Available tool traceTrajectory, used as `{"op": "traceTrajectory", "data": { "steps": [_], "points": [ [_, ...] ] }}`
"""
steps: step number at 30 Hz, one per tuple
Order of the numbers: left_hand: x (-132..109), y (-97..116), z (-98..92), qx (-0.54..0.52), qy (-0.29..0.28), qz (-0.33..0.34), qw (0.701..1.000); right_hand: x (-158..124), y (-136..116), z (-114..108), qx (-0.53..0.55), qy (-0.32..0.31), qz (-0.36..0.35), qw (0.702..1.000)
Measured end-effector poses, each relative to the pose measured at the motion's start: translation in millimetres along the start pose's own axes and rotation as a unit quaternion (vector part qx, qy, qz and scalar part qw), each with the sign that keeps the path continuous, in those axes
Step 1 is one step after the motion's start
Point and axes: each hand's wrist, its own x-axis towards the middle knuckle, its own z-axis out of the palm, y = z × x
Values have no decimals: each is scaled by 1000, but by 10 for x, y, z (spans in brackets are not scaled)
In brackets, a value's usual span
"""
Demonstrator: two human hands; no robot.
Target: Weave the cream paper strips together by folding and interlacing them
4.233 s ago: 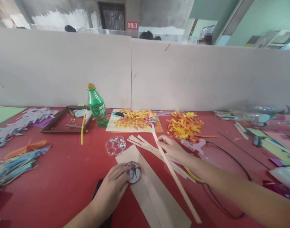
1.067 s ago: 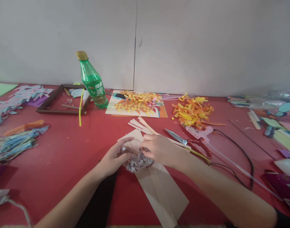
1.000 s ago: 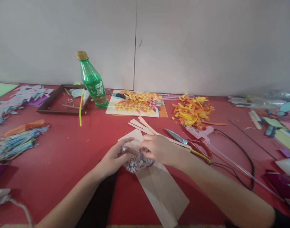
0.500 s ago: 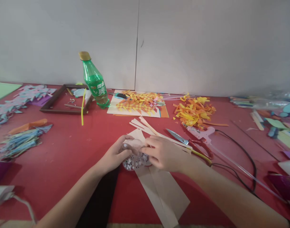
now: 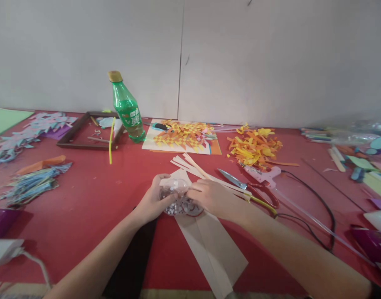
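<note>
A clear plastic box of googly eyes (image 5: 178,206), small white and black discs, is between my two hands, over cream paper strips (image 5: 205,245). My left hand (image 5: 153,199) grips its left side, thumb across the front. My right hand (image 5: 212,198) has its fingers closed at the box's right upper edge, where the fingertips are partly hidden. A clear lid part (image 5: 178,185) seems raised at the back of the box. Just beyond the right hand lie open red-handled scissors (image 5: 261,192) and thin cream strips (image 5: 190,165).
A pink glue gun (image 5: 265,175) with a black cord lies on the red table (image 5: 93,195). A green bottle (image 5: 129,112) stands beside a dark frame (image 5: 84,145). Yellow-orange paper shreds (image 5: 255,145) and a woven paper piece (image 5: 184,136) lie further back. A white plug (image 5: 6,251) is front left.
The clear lid part at the back of the box shows more upright and more plainly. Both hands stay on the box with slight finger shifts. The view has shifted slightly.
</note>
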Motion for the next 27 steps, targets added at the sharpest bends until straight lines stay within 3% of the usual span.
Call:
{"op": "traceTrajectory", "data": {
  "steps": [8,14,19,27],
  "points": [
    [2,3,-16,27,35,23,999,-22,7,-96,96,-6,44,994],
    [-1,20,19,-15,36,30,999,-70,-13,-123,150,-13,77,986],
    [-1,-20,-2,-15,24,39,999,-18,-34,12,165,-15,58,985],
    [10,-84,-49,44,58,46,996,9,-55,36,133,-24,82,987]
  ]
}}
